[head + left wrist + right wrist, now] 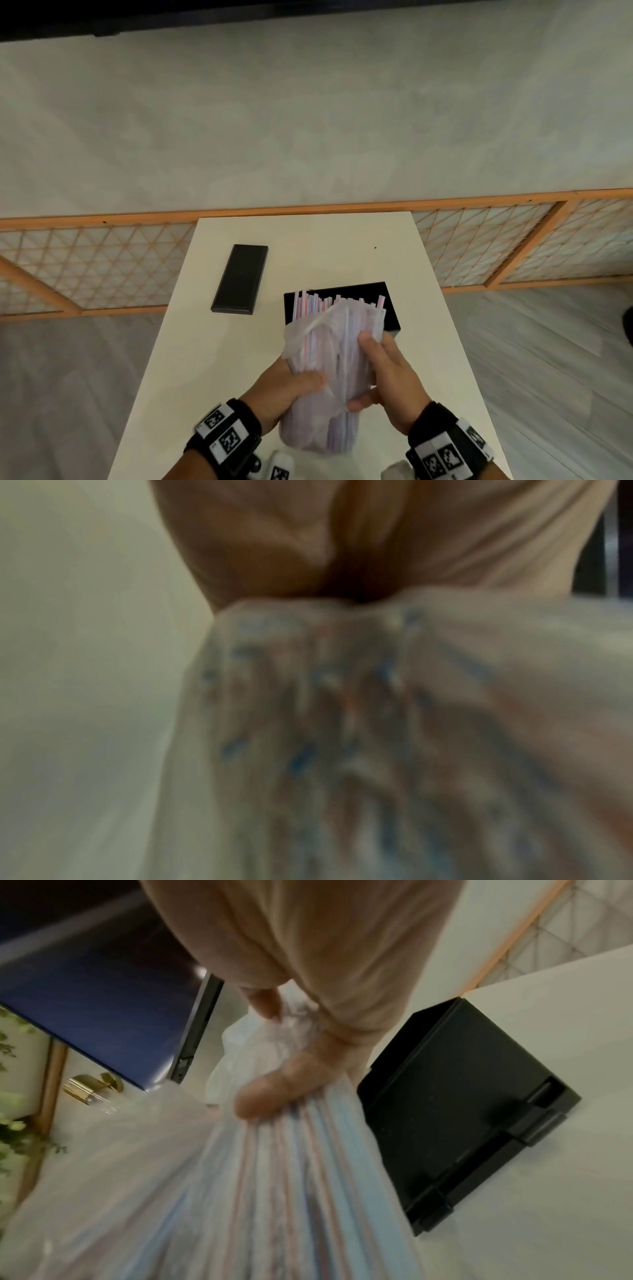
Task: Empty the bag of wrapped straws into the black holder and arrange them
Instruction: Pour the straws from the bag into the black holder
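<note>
Bag [329, 370]: clear plastic, full of wrapped straws [337, 301]. We hold it tilted, mouth end over the holder [390, 308], so the straws can slide forward and down into it. Some red- and blue-striped tips already poke out of the mouth, over the holder's opening; whether they touch its floor we cannot tell.

Left hand [291, 387]: curled round the bag's lower body, thumb across the front. We judge this grip supports the weight and sets the tilt.

Right hand [387, 370]: fingers [263, 1096] wrapped round the bag's right side nearer the mouth, pinching plastic and straws together. We take this as steering the mouth and metering the flow.

Holder: black, open-topped box, on the surface [342, 240] just ahead of both hands, close enough that the bag reaches it without being let go.

Lid [239, 279]: flat black slab, apparently the holder's cover, lying well to the left, out of the pouring path.

Screen [102, 260]: wooden lattice beyond the surface.

Status: emptying under way; arranging not yet begun.
</note>
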Available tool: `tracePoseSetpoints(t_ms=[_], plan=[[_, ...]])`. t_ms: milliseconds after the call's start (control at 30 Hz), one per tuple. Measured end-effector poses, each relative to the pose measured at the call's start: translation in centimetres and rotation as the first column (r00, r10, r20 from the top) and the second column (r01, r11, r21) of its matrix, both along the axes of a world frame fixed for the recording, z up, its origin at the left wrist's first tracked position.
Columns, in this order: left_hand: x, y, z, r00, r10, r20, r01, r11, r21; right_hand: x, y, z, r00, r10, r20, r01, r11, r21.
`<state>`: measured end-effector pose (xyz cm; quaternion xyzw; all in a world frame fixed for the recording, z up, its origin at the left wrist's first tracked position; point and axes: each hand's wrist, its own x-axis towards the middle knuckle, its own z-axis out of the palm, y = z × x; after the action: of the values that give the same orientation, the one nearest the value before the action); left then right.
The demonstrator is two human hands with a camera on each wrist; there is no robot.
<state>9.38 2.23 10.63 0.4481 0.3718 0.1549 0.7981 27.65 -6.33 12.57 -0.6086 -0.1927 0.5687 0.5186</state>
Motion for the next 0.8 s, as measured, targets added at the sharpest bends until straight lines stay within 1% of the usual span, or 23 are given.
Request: tracePoseSetpoints(t_ms=[67,100,167,233,267,300,367,433,500,533,600,633,700,800], plan=[[0.4,0.2,0.2,1.000,-0.012,-0.001,0.012,1.000,0.004,-0.4,0.4,-0.3,0.981,-0.126,0.150,0.123,0.992,0.025],[0.6,0.2,0.4,1.000,-0.019,0.006,0.019,1.000,0.006,-0.4,0.6,-0.6,0.964,-0.172,0.201,0.166,0.985,0.048],[0.9,0.0,0.5,1.000,-0.008,0.012,0.009,0.999,-0.031,-0.3,0.9,-1.1,0.924,-0.218,0.315,0.204,0.976,0.076],[1.2,-0.1,1.0,1.000,0.006,0.018,-0.004,0.995,-0.102,0.2,1.1,-1.4,0.861,-0.161,0.483,0.150,0.987,0.061],[1.1,0.0,1.2,1.000,0.006,0.026,-0.003,0.990,-0.141,0.3,1.1,-1.4,0.841,-0.108,0.530,0.097,0.994,0.049],[1.2,0.0,1.3,0.999,-0.006,0.036,0.012,0.983,-0.182,0.4,1.1,-1.2,0.838,-0.059,0.542,0.046,0.998,0.038],[1.1,0.6,1.8,1.000,-0.026,-0.002,0.025,0.967,-0.254,0.4,1.0,-1.0,0.878,-0.003,0.479,-0.019,0.999,0.042],[1.0,1.3,2.1,0.997,-0.035,-0.069,0.014,0.957,-0.289,0.7,1.0,-0.9,0.919,0.007,0.394,-0.036,0.997,0.068],[1.3,1.9,3.0,0.998,-0.020,-0.065,-0.002,0.946,-0.324,1.4,1.3,-0.9,0.916,0.020,0.401,-0.048,0.997,0.061],[1.6,2.0,3.5,0.998,-0.004,-0.055,-0.015,0.944,-0.331,1.9,1.6,-0.7,0.905,0.031,0.424,-0.057,0.997,0.048],[2.4,2.1,4.7,1.000,-0.019,0.023,0.025,0.944,-0.328,3.0,2.4,-0.5,0.886,0.030,0.463,-0.053,0.998,0.037],[2.8,2.2,5.6,0.996,-0.043,0.072,0.064,0.945,-0.320,3.5,2.7,0.0,0.897,0.029,0.442,-0.055,0.997,0.045],[3.4,2.5,6.5,0.993,-0.053,0.104,0.084,0.942,-0.324,4.6,3.3,0.6,0.925,0.050,0.378,-0.084,0.994,0.075],[4.1,2.8,7.9,0.979,-0.123,0.163,0.170,0.935,-0.310,6.0,4.1,2.2,0.950,0.132,0.283,-0.139,0.990,0.006]])
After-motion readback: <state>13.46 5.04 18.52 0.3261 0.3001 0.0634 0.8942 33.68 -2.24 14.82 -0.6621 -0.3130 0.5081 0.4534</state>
